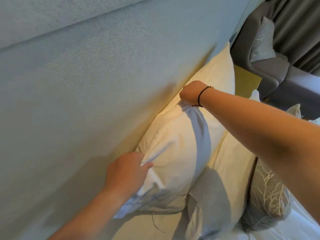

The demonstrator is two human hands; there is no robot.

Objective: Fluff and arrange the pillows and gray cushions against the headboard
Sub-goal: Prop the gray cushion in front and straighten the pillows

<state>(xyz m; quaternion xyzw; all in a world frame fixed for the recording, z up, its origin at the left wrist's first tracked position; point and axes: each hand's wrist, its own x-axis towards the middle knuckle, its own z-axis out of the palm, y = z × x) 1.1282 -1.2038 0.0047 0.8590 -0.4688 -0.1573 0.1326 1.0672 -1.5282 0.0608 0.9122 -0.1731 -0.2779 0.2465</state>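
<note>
both hands grip the near pillow, which stands against the headboard: the left hand pinches its lower corner, the right hand, fist closed, bunches its top corner. a second pillow leans behind it. a gray cushion lies on the bed beside them.

1. The tall textured upholstered headboard is showing pale blue-grey.
2. The plump white cotton pillow is glowing warm yellow near the headboard.
3. The grey cushion with a cream branching pattern is showing pale threads on grey.
4. The thin black cord bracelet is circling the right wrist.
5. The pleated dark grey curtain is hanging behind a grey upholstered armchair.
</note>
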